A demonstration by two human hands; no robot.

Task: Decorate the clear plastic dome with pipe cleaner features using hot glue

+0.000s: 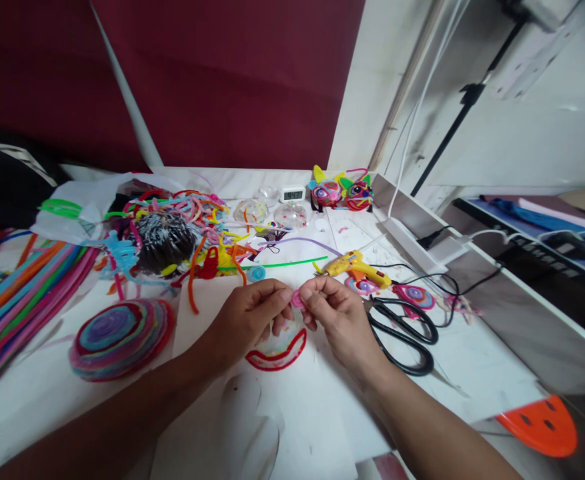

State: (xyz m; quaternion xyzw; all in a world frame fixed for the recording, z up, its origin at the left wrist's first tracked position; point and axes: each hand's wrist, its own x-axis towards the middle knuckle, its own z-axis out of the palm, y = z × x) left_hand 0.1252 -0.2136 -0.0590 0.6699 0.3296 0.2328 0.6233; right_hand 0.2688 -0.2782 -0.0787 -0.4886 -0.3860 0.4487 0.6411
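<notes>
A small pink coil (297,299), which looks like rolled pipe cleaner, is between my two hands above the white board. My left hand (259,310) is closed, thumb and forefinger pinched at the coil's left side. On its other side my right hand (335,320) pinches it in the same way. Just below them a red-outlined crescent (278,360) lies by a clear, rounded piece (276,341), partly hidden by my fingers. Black-handled scissors (406,337) rest beside my right wrist, and a yellow hot glue gun (347,264) lies beyond that hand.
Bundled pipe cleaners (27,293) and a striped coiled disc (122,337) are on the left. Behind stand a tangled heap of pipe cleaners (207,213), a small digital clock (293,194) and a colourful decorated mask (342,192). Black cable (452,293) winds along the right.
</notes>
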